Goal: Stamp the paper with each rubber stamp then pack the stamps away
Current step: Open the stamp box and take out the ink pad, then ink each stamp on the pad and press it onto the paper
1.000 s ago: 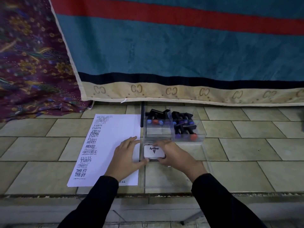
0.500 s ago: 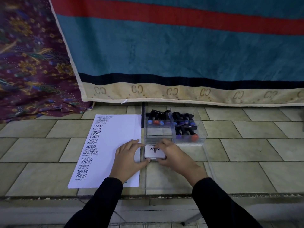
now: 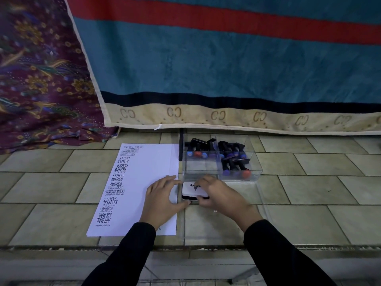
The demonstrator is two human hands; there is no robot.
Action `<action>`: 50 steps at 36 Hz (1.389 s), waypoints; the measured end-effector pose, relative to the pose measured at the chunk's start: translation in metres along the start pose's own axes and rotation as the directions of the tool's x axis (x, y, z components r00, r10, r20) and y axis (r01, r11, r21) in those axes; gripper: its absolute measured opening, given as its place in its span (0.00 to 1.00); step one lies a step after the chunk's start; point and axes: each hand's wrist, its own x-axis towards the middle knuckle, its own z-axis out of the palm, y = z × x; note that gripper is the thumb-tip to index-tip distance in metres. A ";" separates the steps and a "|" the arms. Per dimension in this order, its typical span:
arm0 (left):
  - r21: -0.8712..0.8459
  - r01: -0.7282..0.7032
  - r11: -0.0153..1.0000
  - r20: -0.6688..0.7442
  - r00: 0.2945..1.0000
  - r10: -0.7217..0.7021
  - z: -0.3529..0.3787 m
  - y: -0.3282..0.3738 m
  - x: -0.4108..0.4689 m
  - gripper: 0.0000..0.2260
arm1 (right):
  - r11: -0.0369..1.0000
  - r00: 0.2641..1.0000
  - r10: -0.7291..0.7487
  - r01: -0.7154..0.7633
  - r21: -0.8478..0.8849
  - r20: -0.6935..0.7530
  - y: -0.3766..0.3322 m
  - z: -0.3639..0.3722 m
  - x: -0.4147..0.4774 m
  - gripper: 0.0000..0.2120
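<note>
Sleeves: we see two black sleeves (image 3: 127, 256) entering from the near edge, one per arm.
Left hand: our left hand (image 3: 160, 200) lies palm down on the right margin of the paper, fingers spread; the thumb tip touches the near left corner of the ink pad and the index fingertip reaches toward its far left corner. The fingers are loosely extended and do not wrap anything.
Right hand: our right hand (image 3: 221, 196) covers the right side of the ink pad, fingers curled over its far edge and thumb pressed to its near edge, so it grips the pad.
Ink pad: the ink pad (image 3: 192, 190) has a white lid with a partly covered printed name and a dark triangle, over a black base. It sits on the tiles just beside the paper's right edge and just in front of the clear box.
Paper: the paper (image 3: 144, 172) is a white sheet flat on the tiled floor (image 3: 309, 193), with a column of black impressions along its left side, among them AIR MAIL, SAMPLE, AMENDED and FRAGILE.
Clear box: the clear box (image 3: 220, 176) has two compartments side by side.
Rubber stamps: the rubber stamps (image 3: 235, 159) lie in both compartments, black bodies with blue, purple and red knobs.
Backdrop: a teal cloth (image 3: 226, 65) with a red stripe hangs behind; a purple floral cloth (image 3: 41, 79) lies at far left.
</note>
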 end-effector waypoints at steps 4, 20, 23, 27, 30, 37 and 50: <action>-0.018 0.011 1.000 0.002 1.000 -0.011 -0.002 0.001 0.001 0.25 | 0.992 0.998 0.043 -0.037 0.120 -0.046 0.000 -0.006 -0.001 0.16; -0.031 0.005 0.999 0.001 1.000 -0.005 -0.004 0.004 -0.002 0.23 | 0.995 0.919 0.055 -0.016 0.101 -0.391 -0.001 -0.014 0.010 0.06; -0.032 -0.002 0.999 0.004 1.000 0.002 -0.004 0.004 -0.002 0.25 | 0.998 0.911 0.051 -0.027 0.063 -0.409 0.000 -0.014 0.012 0.06; -0.044 -0.007 0.999 0.007 1.000 0.007 -0.004 0.002 -0.003 0.24 | 0.996 0.897 0.083 -0.058 0.070 -0.434 0.000 -0.014 0.016 0.06; -0.041 -0.022 0.999 -0.006 1.000 0.022 -0.002 0.000 -0.004 0.23 | 0.996 0.903 0.088 -0.064 0.069 -0.420 -0.001 -0.014 0.018 0.06; -0.046 -0.038 0.998 0.001 0.999 0.038 -0.004 0.000 -0.005 0.23 | 0.994 0.904 0.103 -0.074 0.085 -0.415 0.003 -0.009 0.020 0.05; -0.059 -0.035 0.998 0.028 0.999 0.037 -0.005 0.001 -0.006 0.22 | 0.907 0.802 0.415 -0.329 0.262 -0.429 0.047 -0.041 0.022 0.06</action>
